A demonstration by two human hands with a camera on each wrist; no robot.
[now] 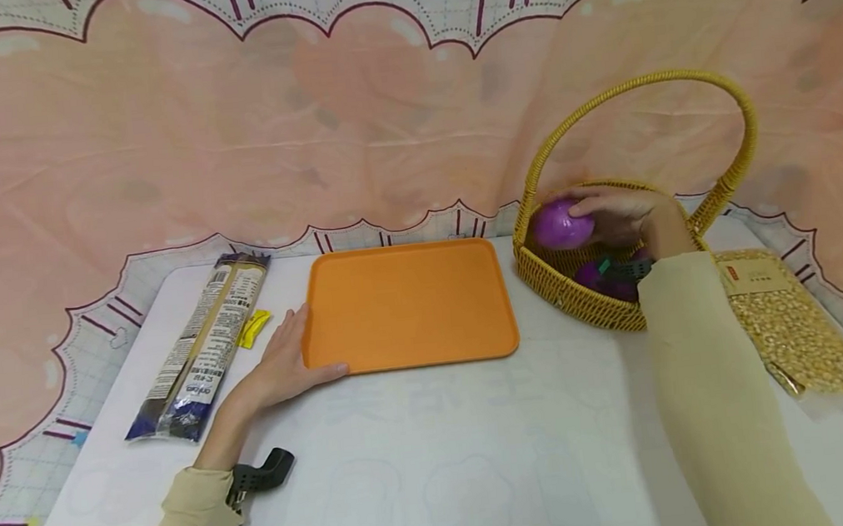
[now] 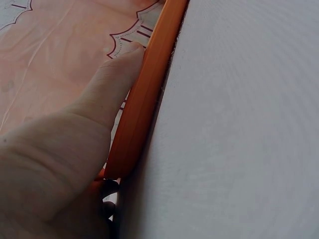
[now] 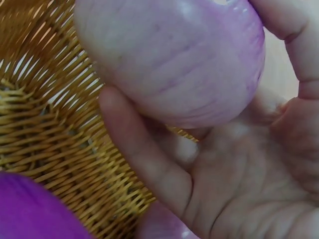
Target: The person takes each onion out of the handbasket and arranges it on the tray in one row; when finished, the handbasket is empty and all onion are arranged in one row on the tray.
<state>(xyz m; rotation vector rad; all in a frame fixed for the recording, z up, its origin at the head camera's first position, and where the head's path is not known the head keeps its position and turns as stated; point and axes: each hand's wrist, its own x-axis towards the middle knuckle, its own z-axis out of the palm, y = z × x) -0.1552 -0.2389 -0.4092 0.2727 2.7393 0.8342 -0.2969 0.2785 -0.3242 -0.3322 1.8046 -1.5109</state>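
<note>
In the head view, the table (image 1: 439,462) fills the lower half, with the cloth (image 1: 305,139) behind it. The tray (image 1: 410,306) lies at mid-frame, my left hand (image 1: 290,362) at its near left corner. Left of the tray, the sachet (image 1: 253,329) sits just beside the long pack (image 1: 203,349), which slants at centre left. Right of the tray stands the basket (image 1: 583,299). My right hand (image 1: 616,211) holds the onion (image 1: 563,225) at its mouth, below the handle (image 1: 664,77); other pieces (image 1: 588,275) lie inside. Right of the basket, past my sleeve (image 1: 711,388), lies the bag (image 1: 796,330).
</note>
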